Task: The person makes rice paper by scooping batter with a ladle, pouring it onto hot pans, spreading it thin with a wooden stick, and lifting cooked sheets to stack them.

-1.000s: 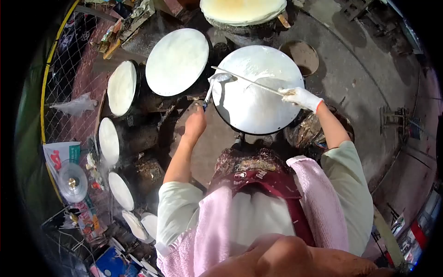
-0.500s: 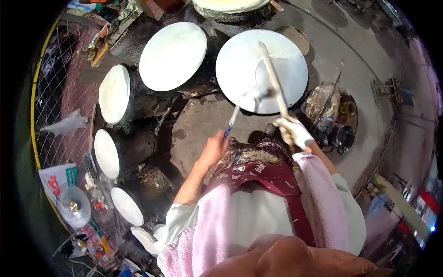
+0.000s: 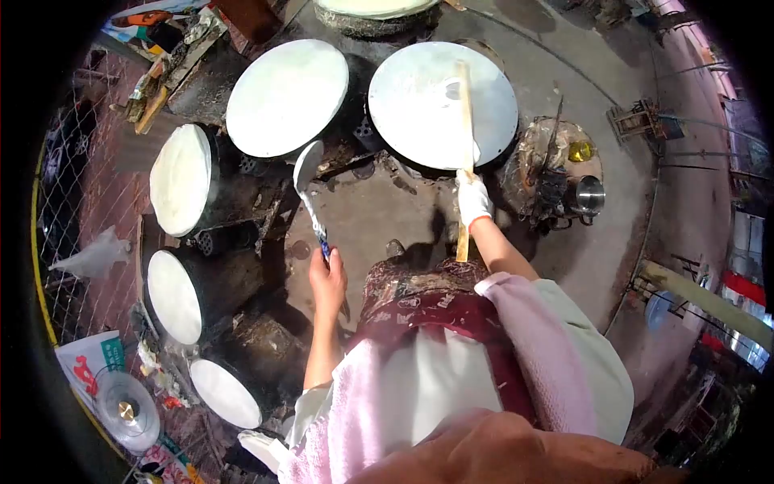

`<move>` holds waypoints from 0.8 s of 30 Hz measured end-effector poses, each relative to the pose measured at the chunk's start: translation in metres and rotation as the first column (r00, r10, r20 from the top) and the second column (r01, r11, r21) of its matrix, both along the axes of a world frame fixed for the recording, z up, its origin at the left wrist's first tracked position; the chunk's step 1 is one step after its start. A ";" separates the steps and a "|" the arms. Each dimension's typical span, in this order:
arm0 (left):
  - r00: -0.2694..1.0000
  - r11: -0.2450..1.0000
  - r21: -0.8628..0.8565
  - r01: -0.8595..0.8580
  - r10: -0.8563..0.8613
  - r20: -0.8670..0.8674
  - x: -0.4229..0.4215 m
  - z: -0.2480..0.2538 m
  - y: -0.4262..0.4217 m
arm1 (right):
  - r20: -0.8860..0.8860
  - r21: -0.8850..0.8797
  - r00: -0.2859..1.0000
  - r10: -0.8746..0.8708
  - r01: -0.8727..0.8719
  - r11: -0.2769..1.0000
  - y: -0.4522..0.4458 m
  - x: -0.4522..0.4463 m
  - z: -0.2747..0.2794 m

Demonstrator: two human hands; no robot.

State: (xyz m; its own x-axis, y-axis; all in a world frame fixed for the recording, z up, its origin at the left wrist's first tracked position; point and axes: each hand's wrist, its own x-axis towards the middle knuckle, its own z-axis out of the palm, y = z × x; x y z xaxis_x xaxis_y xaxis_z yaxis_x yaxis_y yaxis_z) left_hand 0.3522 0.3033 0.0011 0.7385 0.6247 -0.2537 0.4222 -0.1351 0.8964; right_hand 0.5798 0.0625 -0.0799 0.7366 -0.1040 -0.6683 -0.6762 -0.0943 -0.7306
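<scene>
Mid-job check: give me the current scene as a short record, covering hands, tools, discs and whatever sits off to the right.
left hand: bare, gripping the ladle
ladle: bowl pointing away from the body, off the stick's disc
right hand: gloved in white, gripping the stick
stick: long, flat, reaching across its disc; contact unclear
stick's disc: round, white-topped
other discs: more white rounds, curving along the left side
right side: metal pot and yellow container, beyond the right hand
</scene>
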 end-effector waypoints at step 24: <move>0.970 0.963 -0.110 -0.244 0.243 -0.026 0.048 0.026 -0.167 | 0.188 -0.634 0.631 0.753 -0.507 0.584 -0.171 0.127 -0.032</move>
